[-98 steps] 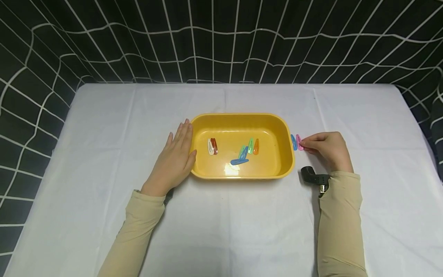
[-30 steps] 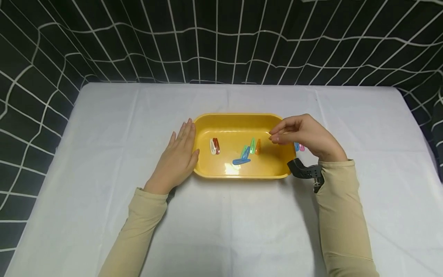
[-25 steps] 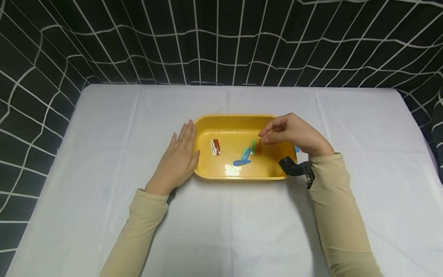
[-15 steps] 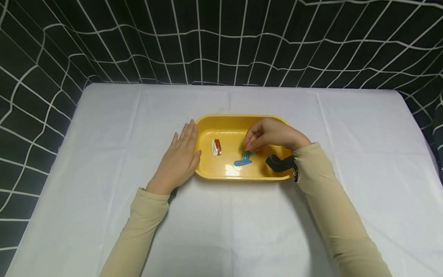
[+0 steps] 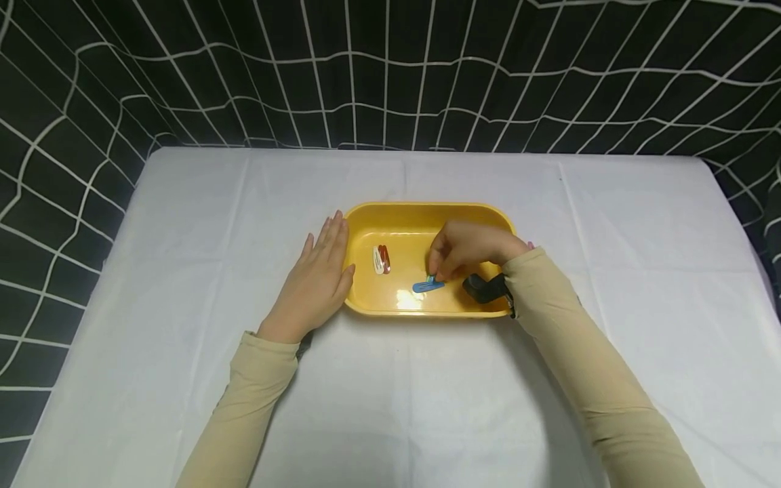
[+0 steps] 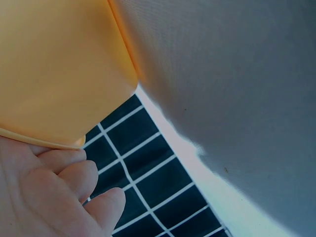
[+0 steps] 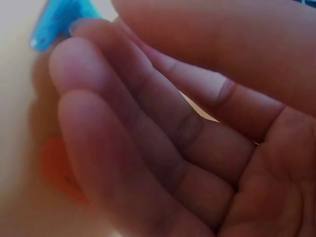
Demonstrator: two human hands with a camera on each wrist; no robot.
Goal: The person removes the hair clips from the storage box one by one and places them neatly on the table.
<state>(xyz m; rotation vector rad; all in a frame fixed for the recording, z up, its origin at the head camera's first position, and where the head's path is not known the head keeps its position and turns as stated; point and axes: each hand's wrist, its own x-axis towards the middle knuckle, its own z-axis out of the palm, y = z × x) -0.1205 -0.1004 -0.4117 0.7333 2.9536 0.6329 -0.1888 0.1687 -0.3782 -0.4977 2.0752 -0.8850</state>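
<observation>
In the head view, the left hand (image 5: 308,281) lies flat along the left end of a yellow tray (image 5: 427,314); the left wrist view shows its fingers (image 6: 74,173) against the tray's rim (image 6: 44,140). Inside the tray, the right hand (image 5: 470,249) has thumb and fingertips together on a blue hair clip (image 5: 431,278), mostly hidden. Another blue clip (image 5: 428,287) lies just below the fingertips. The right wrist view shows curled fingers (image 7: 98,108) beside blue clips (image 7: 64,19) and a blurred orange clip (image 7: 59,173).
A white clip (image 5: 377,260) and dark red clips (image 5: 384,259) lie at the tray's left. Part of a pink clip (image 5: 531,245) shows beyond its right end. White cloth (image 5: 366,407) covers the table; netting (image 5: 390,81) hangs behind.
From beside the pink clip outside the tray, the right hand has moved left into it, over the orange and green clips, and down to the blue ones. The left hand stays against the tray.
</observation>
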